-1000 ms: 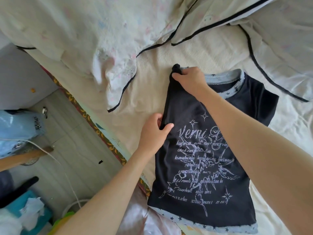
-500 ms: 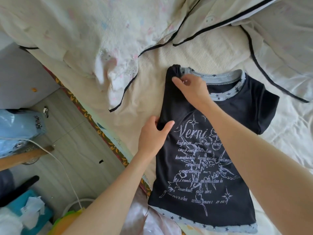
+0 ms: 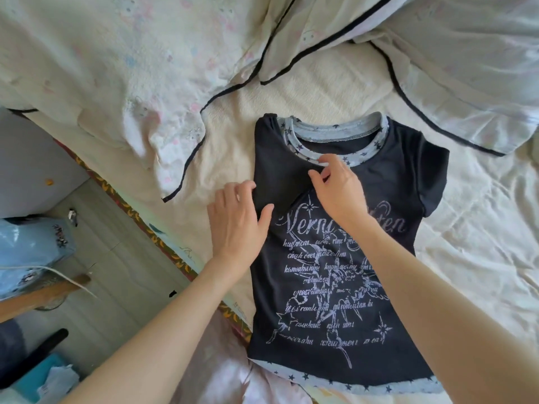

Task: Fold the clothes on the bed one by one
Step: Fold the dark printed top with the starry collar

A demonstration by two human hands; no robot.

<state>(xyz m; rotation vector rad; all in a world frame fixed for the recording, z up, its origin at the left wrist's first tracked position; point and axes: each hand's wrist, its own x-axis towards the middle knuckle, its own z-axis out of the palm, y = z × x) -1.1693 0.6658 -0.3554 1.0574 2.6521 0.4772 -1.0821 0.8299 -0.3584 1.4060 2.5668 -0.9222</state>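
Black T-shirt (image 3: 335,287) lying flat, print side up, on the cream sheet of the bed (image 3: 481,228), collar away from the camera and star-trimmed hem nearest. Its left sleeve folded in over the chest – the other sleeve spread out on the sheet. Left hand (image 3: 237,220) resting on the folded side edge, fingers relaxed and spread, thumb on the black cloth, pressing rather than clutching. Right hand (image 3: 338,188) just below the pale blue neckband, thumb and fingertips curled and pinching a little of the fabric there. Rumpled pale quilt with black piping (image 3: 145,68) heaped beyond the shirt – wooden floor (image 3: 102,258) down the left side
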